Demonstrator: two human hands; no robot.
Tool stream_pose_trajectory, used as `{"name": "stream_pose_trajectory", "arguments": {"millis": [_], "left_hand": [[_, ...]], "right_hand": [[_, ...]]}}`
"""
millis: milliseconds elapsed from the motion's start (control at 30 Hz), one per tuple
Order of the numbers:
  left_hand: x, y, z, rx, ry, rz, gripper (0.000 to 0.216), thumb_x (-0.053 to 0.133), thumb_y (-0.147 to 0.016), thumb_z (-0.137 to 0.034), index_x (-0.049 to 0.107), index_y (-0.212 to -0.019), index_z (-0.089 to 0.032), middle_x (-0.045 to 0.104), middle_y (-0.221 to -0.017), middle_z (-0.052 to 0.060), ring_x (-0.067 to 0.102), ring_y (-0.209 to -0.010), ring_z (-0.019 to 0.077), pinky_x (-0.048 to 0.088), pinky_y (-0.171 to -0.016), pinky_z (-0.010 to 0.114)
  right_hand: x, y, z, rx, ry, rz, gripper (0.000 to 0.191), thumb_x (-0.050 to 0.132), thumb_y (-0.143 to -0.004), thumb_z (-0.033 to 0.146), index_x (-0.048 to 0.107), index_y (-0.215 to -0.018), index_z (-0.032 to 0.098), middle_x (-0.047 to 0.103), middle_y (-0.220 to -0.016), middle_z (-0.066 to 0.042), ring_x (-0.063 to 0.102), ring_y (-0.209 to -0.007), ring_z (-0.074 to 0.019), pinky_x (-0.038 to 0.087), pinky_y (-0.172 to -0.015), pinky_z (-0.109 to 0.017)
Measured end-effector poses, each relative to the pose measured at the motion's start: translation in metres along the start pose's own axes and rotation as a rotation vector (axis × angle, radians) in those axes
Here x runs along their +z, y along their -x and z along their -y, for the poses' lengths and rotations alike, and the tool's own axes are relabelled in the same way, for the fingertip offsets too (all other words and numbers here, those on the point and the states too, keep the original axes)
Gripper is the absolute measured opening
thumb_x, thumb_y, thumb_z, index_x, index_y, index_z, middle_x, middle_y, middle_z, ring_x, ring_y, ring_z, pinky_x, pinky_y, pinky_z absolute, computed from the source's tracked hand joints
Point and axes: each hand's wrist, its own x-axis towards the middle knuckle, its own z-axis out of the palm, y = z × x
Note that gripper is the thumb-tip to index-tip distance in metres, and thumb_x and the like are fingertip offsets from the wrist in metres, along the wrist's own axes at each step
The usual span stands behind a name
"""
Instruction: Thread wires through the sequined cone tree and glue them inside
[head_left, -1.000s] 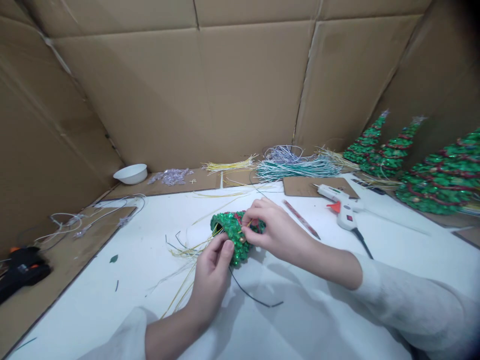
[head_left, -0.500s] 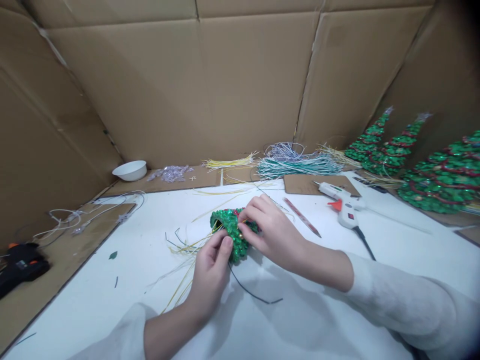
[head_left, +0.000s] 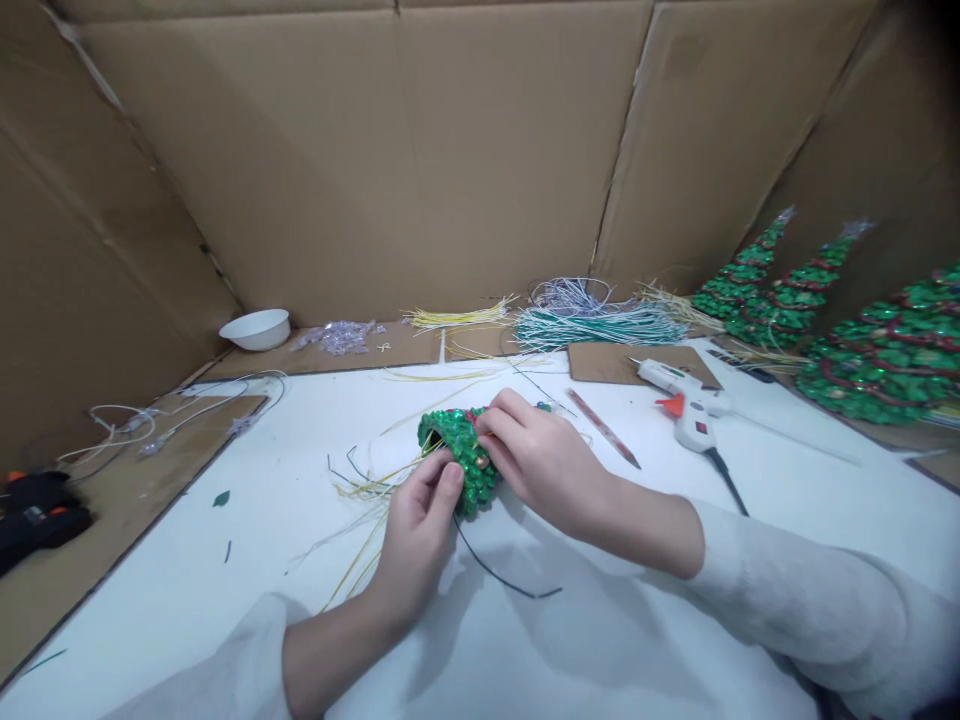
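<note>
A small green artificial Christmas tree [head_left: 474, 487] with red and gold trim lies on its side between my hands, its hollow base facing left. My left hand [head_left: 421, 515] grips the rim of that base, thumb outside and fingers partly inside. Yellow and white wires [head_left: 367, 490] trail out of the opening to the left. With fingers pinched against the tree's upper side, my right hand [head_left: 540, 455] is closed on something I cannot make out. One dark wire [head_left: 495, 572] curves out below the tree over the white table.
A white glue gun [head_left: 679, 395] and a red-brown pencil-like stick [head_left: 604, 430] lie at right. Finished trees [head_left: 810, 290] stand far right. Wire bundles [head_left: 600, 325], clear star pieces [head_left: 341, 337] and a white bowl [head_left: 256, 330] line the back; a black glue gun [head_left: 41, 515] is at left.
My right fingers have shifted slightly on the tree's upper side. My left hand keeps its hold. The view has tilted a little, moving everything slightly in the picture.
</note>
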Motion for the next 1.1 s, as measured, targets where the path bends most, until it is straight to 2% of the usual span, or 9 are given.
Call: {"name": "stream_pose_trajectory", "arguments": {"millis": [133,367,533,767,833,967,1100], "left_hand": [[0.000,0.000,0.002,0.002,-0.010,0.008,0.027,0.047,-0.088,-0.041,0.058,-0.098,-0.018,0.055,-0.080,0.001,0.047,-0.076,0.0148,0.039,-0.071,0.026],[0.000,0.000,0.001,0.005,-0.016,0.006,0.027,0.047,-0.088,-0.041,0.057,-0.100,-0.019,0.058,-0.086,0.002,0.050,-0.081,0.0167,0.039,-0.074,0.026],[-0.001,0.000,0.001,0.001,-0.007,0.005,0.025,0.048,-0.087,-0.040,0.057,-0.098,-0.020,0.053,-0.080,0.001,0.046,-0.075,0.0147,0.038,-0.069,0.025],[-0.001,0.000,0.002,-0.013,0.011,-0.013,0.025,0.051,-0.086,-0.042,0.058,-0.097,-0.020,0.050,-0.075,-0.001,0.044,-0.072,0.0142,0.037,-0.066,0.024],[0.000,0.000,0.001,-0.010,0.030,-0.004,0.026,0.050,-0.086,-0.041,0.057,-0.101,-0.020,0.054,-0.082,0.000,0.047,-0.078,0.0152,0.038,-0.070,0.025],[0.001,-0.001,-0.001,-0.005,0.067,0.007,0.028,0.048,-0.087,-0.040,0.055,-0.105,-0.019,0.059,-0.095,0.004,0.050,-0.084,0.0163,0.039,-0.076,0.026],[0.002,-0.002,-0.001,-0.017,0.062,-0.018,0.026,0.051,-0.085,-0.042,0.055,-0.096,-0.019,0.059,-0.086,0.002,0.050,-0.074,0.0147,0.039,-0.069,0.025]], "right_hand": [[0.000,0.000,0.001,-0.020,0.016,-0.005,0.020,0.039,-0.090,0.013,0.057,-0.084,0.013,0.056,-0.086,-0.007,0.050,-0.068,-0.0138,0.036,-0.058,-0.025],[0.002,0.002,0.000,0.001,-0.035,-0.043,0.022,0.036,-0.091,0.015,0.057,-0.083,0.015,0.057,-0.086,-0.006,0.051,-0.068,-0.0127,0.037,-0.058,-0.023],[0.004,0.004,0.000,0.010,-0.010,-0.082,0.022,0.036,-0.091,0.016,0.057,-0.084,0.015,0.057,-0.086,-0.005,0.050,-0.064,-0.0116,0.035,-0.054,-0.023],[0.014,0.006,-0.005,-0.222,0.181,-0.202,0.032,0.030,-0.092,0.012,0.059,-0.079,0.015,0.059,-0.078,-0.004,0.050,-0.066,-0.0122,0.033,-0.055,-0.025],[0.015,0.006,-0.008,-0.240,0.140,-0.210,0.031,0.033,-0.093,0.014,0.061,-0.081,0.016,0.060,-0.080,-0.004,0.052,-0.068,-0.0124,0.035,-0.057,-0.024],[0.012,0.005,-0.012,-0.156,-0.071,-0.160,0.023,0.040,-0.092,0.019,0.062,-0.084,0.016,0.060,-0.083,-0.005,0.053,-0.072,-0.0124,0.039,-0.062,-0.023],[0.000,0.002,-0.011,-0.088,-0.198,-0.051,0.020,0.044,-0.090,0.019,0.063,-0.084,0.017,0.058,-0.081,-0.005,0.053,-0.076,-0.0137,0.041,-0.065,-0.024]]}}
